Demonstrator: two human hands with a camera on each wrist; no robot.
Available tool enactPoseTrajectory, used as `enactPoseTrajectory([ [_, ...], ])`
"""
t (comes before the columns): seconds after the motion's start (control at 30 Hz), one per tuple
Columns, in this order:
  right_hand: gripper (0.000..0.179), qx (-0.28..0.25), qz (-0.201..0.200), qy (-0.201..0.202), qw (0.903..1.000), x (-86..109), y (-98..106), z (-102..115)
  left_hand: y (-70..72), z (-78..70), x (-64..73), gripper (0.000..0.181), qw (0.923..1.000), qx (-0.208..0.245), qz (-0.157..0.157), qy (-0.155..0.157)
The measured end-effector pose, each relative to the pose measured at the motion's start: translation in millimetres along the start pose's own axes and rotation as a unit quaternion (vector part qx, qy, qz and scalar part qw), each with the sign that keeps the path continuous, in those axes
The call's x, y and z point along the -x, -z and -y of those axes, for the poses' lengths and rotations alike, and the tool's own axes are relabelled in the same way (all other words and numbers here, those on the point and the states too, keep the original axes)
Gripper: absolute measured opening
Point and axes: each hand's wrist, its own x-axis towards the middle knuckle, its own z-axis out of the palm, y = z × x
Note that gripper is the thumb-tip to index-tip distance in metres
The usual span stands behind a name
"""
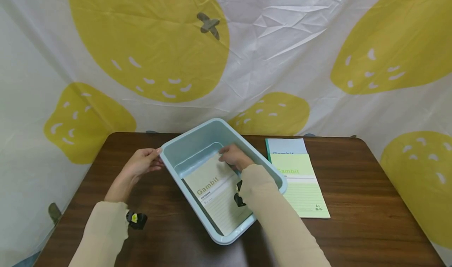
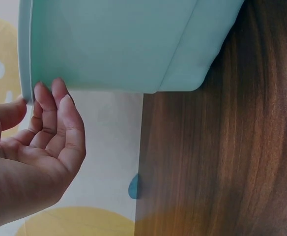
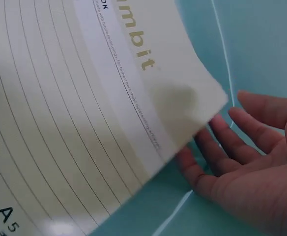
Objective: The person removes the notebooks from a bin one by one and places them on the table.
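Note:
A light blue plastic basin (image 1: pixel 195 206) stands at an angle on the table. My left hand (image 1: pixel 143 164) pinches its far left corner, thumb on the outside of the rim and fingertips beneath the lip, as the left wrist view shows. Inside the basin lies a cream Gambit notebook (image 1: pixel 212 194), also large in the right wrist view (image 3: pixel 84 108). Reaching into the basin, my right hand (image 1: pixel 236 156) is at the notebook's upper corner. Its fingertips (image 3: pixel 185 160) go under the notebook's edge, while the thumb (image 3: pixel 261 105) stands slightly apart from the corner.
Right of the basin, a yellow-green Gambit notebook (image 1: pixel 300 192) overlaps a pale blue one (image 1: pixel 286 144). The brown wooden table (image 1: pixel 367 204) backs onto a white cloth (image 1: pixel 268 59) with yellow fruit prints.

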Motion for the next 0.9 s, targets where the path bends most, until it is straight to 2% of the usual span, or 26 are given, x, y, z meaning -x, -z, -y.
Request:
enactPoseTrajectory([
  [0.17,0.031,-0.034,-0.027,0.034,0.9985,2.9,0,7,-0.5,-0.2,-0.3,0.039,1.0000,0.005,0.001,-0.002],
  [0.3,0.027,-0.057,-0.035,0.028,0.9973,4.7,-1,11,-0.9,-0.4,-0.1,0.038,1.0000,0.007,0.000,-0.003],
  [0.57,0.019,-0.057,-0.050,0.035,0.9965,9.7,1,19,-1.0,-0.4,-0.8,0.038,1.0000,0.007,-0.001,-0.002],
  [0.73,0.019,-0.064,-0.042,0.044,0.9961,14.1,6,25,-1.0,-0.1,-0.8,0.038,1.0000,0.006,-0.001,0.001],
  [0.9,0.020,-0.092,-0.024,0.050,0.9942,20.2,14,35,-1.4,-0.2,-0.6,0.038,1.0000,0.008,0.000,-0.001],
])
